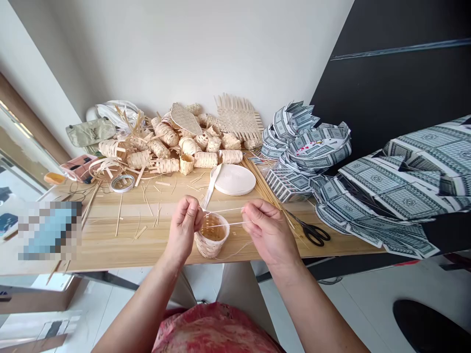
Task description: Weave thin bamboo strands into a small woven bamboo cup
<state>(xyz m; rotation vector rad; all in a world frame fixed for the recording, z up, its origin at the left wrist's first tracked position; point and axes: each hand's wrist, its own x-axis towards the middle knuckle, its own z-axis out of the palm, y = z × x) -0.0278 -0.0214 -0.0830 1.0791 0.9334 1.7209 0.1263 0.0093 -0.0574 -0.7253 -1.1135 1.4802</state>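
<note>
Two strands of white string are stretched between my hands, just above a small woven basket. My left hand is closed in a fist around the string's left end. With fingertips pinched, my right hand grips the other end. The basket stands upright near the table's front edge, its opening facing up, with a pale band around its rim. A thin loose thread trails on the table to the right of the basket. What lies inside each closed hand is hidden.
Behind are many small woven baskets, a woven mat, a flat white roll and a tape roll. Black scissors lie right, beside thin sticks and folded-card structures. Wood slivers are scattered on the table.
</note>
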